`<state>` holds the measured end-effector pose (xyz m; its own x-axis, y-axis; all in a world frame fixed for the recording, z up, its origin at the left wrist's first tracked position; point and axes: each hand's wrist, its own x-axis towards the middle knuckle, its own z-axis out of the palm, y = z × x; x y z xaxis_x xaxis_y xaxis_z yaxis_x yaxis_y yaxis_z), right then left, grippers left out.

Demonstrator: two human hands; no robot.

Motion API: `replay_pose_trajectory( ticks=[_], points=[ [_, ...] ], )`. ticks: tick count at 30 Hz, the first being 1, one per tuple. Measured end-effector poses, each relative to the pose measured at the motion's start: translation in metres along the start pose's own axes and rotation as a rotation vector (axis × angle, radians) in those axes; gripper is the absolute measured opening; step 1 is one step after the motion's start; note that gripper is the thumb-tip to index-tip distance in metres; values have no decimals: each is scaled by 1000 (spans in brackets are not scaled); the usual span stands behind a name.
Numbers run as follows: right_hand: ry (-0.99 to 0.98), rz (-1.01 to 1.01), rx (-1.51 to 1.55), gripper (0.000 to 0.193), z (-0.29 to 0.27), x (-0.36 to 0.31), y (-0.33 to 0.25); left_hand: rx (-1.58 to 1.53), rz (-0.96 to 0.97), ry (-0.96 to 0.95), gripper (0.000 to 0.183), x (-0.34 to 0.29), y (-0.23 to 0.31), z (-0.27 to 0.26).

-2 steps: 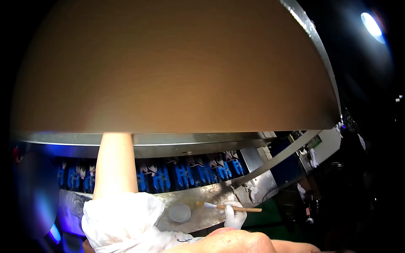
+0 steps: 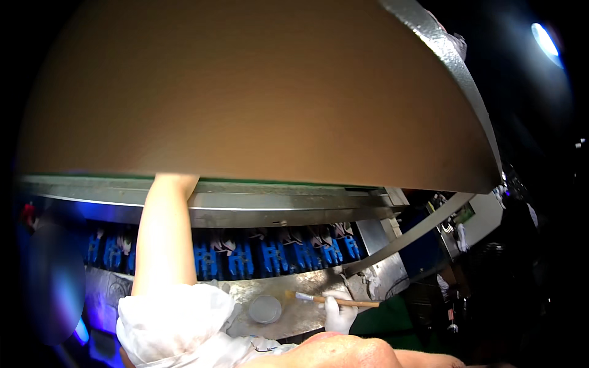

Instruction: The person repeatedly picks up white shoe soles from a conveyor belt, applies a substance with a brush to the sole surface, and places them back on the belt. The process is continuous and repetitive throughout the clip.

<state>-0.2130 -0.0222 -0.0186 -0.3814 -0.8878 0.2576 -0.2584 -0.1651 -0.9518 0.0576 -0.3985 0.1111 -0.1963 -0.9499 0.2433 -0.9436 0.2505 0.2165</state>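
My right hand [image 2: 339,314], in a white glove, is closed around the wooden handle of a paintbrush [image 2: 359,303]. The bristles point left over a worn metal worktop [image 2: 245,288], close to a round, shallow, pale dish [image 2: 265,309]. From a white sleeve, my left forearm [image 2: 164,239] reaches up past a metal ledge [image 2: 294,201]. My left hand is hidden behind a large, blurred brown panel [image 2: 264,92] that fills the upper view, so what it touches does not show.
Beneath the ledge runs a row of blue fixtures [image 2: 273,254] with pale and dark pieces on them. A curved metal bar [image 2: 417,233] rises at the right. A bright lamp [image 2: 545,43] shines at the upper right.
The panel's lower edge sits slightly higher over my left arm, baring more of the ledge and a green strip. The brush is still in my right hand.
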Motion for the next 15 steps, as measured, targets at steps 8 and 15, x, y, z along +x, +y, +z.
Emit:
replay_pose_trajectory(
  ticks=[8, 15],
  points=[
    [-243, -44, 183, 10, 20, 10, 3, 94, 207, -88, 47, -179, -34, -73],
    [-363, 15, 226, 10, 15, 4, 3, 258, -46, 657, 40, -225, -114, -76]
  ],
)
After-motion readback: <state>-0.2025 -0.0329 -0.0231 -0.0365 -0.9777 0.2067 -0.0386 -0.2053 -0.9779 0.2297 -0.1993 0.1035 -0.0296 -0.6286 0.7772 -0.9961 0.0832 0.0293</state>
